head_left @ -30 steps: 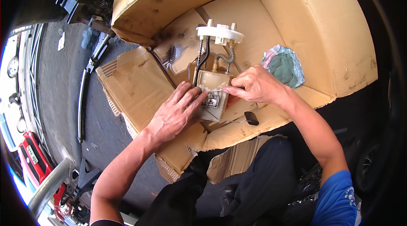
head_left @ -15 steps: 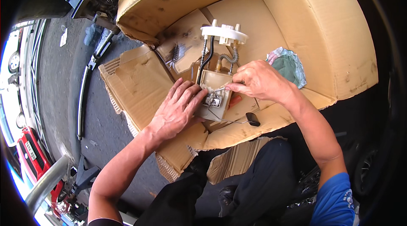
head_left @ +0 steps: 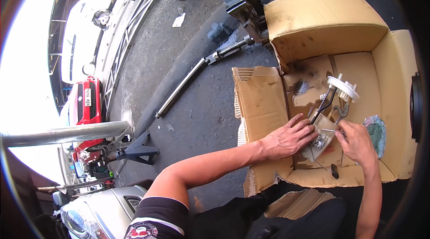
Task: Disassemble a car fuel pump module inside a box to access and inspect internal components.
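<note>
Both hands (head_left: 291,139) stay on the pump assembly (head_left: 329,118), now farther right.

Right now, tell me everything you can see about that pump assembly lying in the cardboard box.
The pump assembly lies tilted on the floor of the opened cardboard box. It has a round white plastic flange at its far end, with black hoses and a coiled spring running down to a pale, translucent-looking housing near the person. The left hand rests flat against the housing's near side; the right hand touches it from the right, holding a thin metal tool to it.
</note>
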